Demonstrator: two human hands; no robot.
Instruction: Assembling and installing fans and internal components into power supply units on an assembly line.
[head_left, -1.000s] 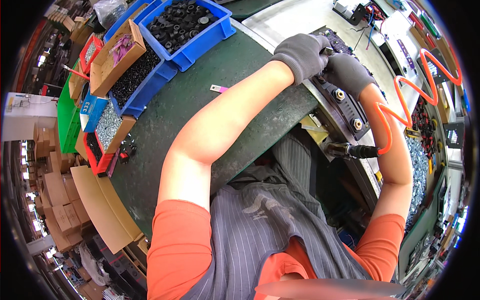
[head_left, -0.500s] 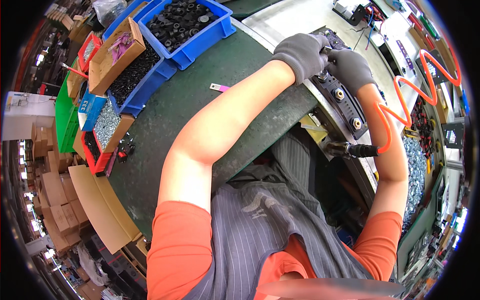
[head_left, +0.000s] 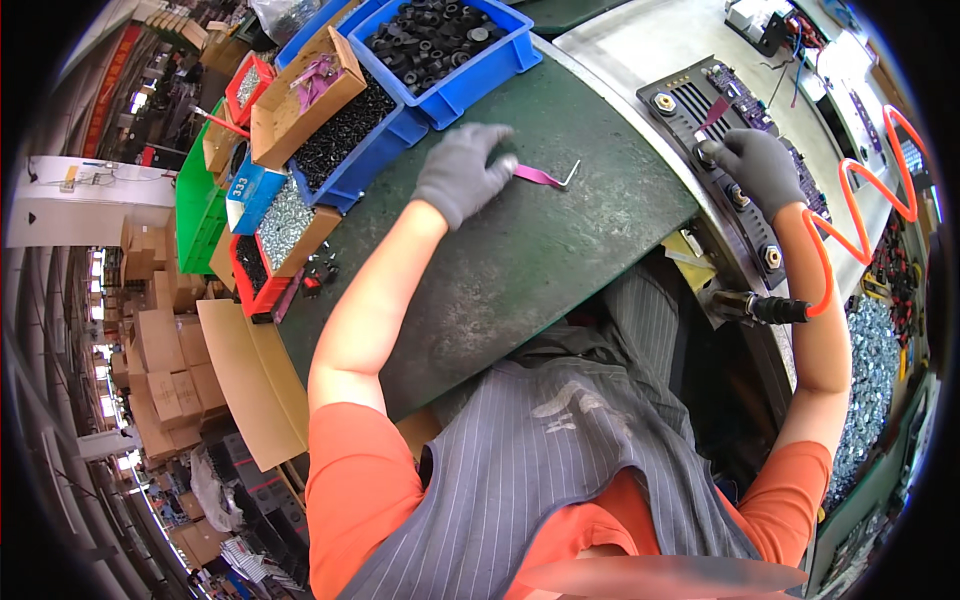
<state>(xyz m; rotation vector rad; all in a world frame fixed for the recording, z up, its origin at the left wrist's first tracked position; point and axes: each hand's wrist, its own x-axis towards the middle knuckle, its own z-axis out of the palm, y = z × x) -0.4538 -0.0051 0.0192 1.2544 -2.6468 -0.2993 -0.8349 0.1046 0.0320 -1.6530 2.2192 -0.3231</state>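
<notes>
- Left hand (head_left: 460,178): gloved, thumb and fingers spread; contact with strip cannot be told.
- Right hand (head_left: 762,170): gloved, fingertips at black panel; whether pinching cannot be told.
- Green worktable (head_left: 480,290): beneath left hand.
- Black panel (head_left: 722,178): slotted, brass fittings (head_left: 664,102).
- Pink strip (head_left: 538,176): on worktable at left thumb, silver end bent.
- Second pink strip (head_left: 713,114): over panel, near right fingers.

Cartons (head_left: 160,340) stand stacked at left (all brown ones); a green crate (head_left: 202,228) sits near a blue box (head_left: 254,190).
</notes>
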